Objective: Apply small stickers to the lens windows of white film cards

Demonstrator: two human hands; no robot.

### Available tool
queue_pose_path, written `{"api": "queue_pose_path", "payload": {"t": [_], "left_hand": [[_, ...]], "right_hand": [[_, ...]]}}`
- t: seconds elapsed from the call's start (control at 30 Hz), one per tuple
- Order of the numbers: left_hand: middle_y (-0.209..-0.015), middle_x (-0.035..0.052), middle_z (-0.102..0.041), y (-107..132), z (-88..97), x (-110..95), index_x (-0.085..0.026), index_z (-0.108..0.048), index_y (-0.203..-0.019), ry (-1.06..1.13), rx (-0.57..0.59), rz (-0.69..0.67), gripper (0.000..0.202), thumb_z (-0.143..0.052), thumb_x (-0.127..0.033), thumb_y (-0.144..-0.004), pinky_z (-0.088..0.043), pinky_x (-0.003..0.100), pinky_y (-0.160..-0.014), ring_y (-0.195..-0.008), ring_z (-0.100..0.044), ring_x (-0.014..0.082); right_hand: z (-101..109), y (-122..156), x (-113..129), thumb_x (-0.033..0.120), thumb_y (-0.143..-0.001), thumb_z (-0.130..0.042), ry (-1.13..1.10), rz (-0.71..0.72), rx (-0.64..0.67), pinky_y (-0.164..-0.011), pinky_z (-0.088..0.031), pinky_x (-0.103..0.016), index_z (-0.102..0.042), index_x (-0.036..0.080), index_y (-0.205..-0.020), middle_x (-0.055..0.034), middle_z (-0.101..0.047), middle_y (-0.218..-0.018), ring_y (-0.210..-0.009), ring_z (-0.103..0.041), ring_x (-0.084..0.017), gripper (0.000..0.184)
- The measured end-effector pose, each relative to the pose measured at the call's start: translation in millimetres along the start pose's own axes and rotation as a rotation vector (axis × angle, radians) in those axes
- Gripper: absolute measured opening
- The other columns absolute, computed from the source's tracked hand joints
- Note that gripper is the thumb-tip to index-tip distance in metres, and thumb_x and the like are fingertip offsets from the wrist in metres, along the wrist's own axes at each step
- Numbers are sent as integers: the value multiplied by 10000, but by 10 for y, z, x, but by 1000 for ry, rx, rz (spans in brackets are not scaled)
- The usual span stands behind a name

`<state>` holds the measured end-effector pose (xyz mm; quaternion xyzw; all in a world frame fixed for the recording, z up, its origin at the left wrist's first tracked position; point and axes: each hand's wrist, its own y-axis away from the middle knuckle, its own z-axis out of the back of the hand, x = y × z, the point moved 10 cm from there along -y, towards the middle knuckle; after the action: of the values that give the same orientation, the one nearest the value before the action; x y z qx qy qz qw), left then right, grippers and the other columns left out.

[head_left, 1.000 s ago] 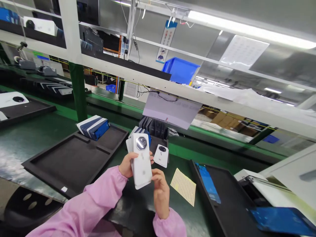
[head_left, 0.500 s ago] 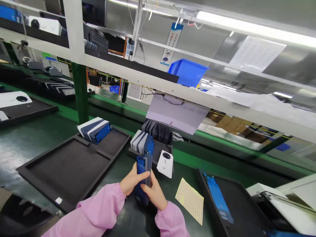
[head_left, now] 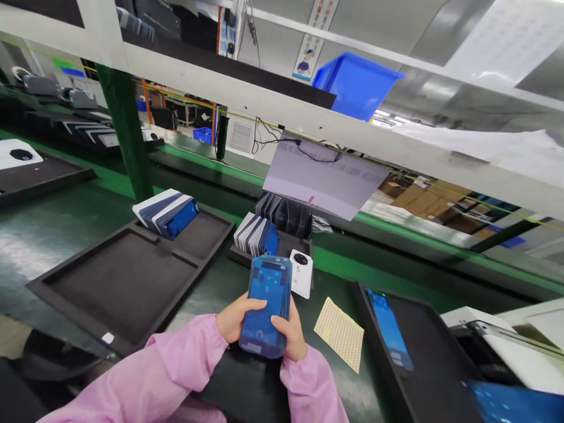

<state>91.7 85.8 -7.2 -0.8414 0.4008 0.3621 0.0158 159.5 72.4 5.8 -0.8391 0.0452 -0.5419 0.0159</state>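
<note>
Both my hands hold a stack of phone back covers low in the middle, its blue-filmed inner face turned up toward me. My left hand grips the stack's left edge with the thumb on top. On the right edge, my right hand does the same. Just beyond the stack, a single white cover with a round black camera ring leans against a small black tray holding a row of upright covers.
A large black foam tray lies at left with a leaning row of covers in its far corner. A yellowish sticker sheet lies right of my hands. Another black tray with a blue-filmed cover sits at right. A blue bin stands on the shelf above.
The stack showed its white camera side a second ago. It was turned edge-on, then flipped, so the blue-filmed inner face now points up. Both hands moved lower and gripped its sides.
</note>
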Motion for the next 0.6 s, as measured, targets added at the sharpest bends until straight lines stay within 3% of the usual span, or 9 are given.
{"api": "queue_pose_path", "payload": {"t": [0.27,0.37,0.5,0.6], "left_hand": [[-942,109,-704,49,-8,-46,-142,-590,-1063,27,-1,-33,380,-682,-163,-695,-471,436,-831,-866,-665,266],[-949,124,-700,65,-5,-47,-134,-595,-1044,12,-2,-28,357,-690,-186,-704,-468,455,-835,-869,-666,276],[-979,121,-693,72,15,-84,-144,-587,-1045,-17,-27,-80,363,-701,-197,-705,-466,438,-851,-892,-660,264],[-1028,115,-679,74,25,-140,-159,-560,-1085,-61,-49,-151,415,-710,-194,-700,-470,403,-850,-928,-647,254]], "right_hand": [[72,-3,415,308,-743,-626,657,369,-39,-1026,-299,-463,-484,240,-1253,-81,-480,-1228,-1181,-421,-287,533],[45,3,371,306,-793,-572,636,364,-4,-1009,-334,-444,-390,244,-1323,-79,-475,-1249,-1184,-432,-270,563],[66,3,224,304,-804,-575,493,264,4,-947,-415,-412,-415,240,-1298,-74,-539,-1216,-1115,-520,-257,523],[96,-22,83,293,-757,-647,333,153,11,-956,-423,-413,-339,254,-1346,-77,-521,-1279,-1136,-527,-256,666]]}}
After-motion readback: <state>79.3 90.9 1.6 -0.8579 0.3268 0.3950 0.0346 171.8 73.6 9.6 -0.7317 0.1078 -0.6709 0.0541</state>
